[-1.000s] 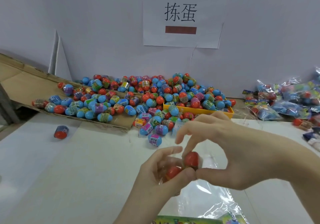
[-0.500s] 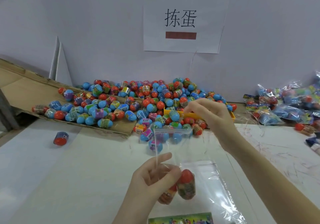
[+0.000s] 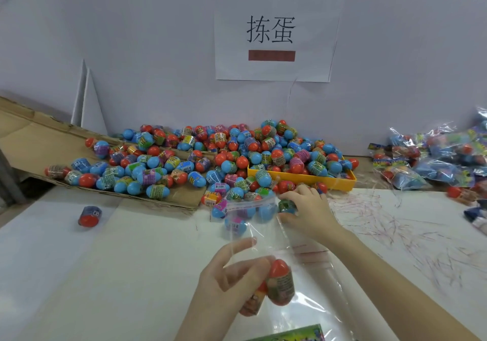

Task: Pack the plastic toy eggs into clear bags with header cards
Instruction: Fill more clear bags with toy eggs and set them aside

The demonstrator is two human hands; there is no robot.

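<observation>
A big heap of blue and red toy eggs (image 3: 210, 161) lies against the back wall, across a cardboard sheet and a yellow tray. My left hand (image 3: 232, 280) holds a clear bag (image 3: 253, 224) upright, with two red-topped eggs (image 3: 280, 282) inside it. My right hand (image 3: 308, 209) has reached to the near edge of the heap, and its fingers curl round a green-labelled egg (image 3: 287, 206) beside the bag's mouth. A green header card (image 3: 295, 334) peeks in at the bottom edge.
The yellow tray (image 3: 342, 182) sits at the back centre-right, the cardboard sheet (image 3: 31, 140) at the left. Packed bags (image 3: 427, 156) pile up at the far right. One stray egg (image 3: 89, 215) lies alone on the white table at the left. A paper sign (image 3: 274, 29) hangs on the wall.
My right hand left the bag's top edge, went forward to the heap and closed round an egg. The left hand kept the bag and its two eggs up.
</observation>
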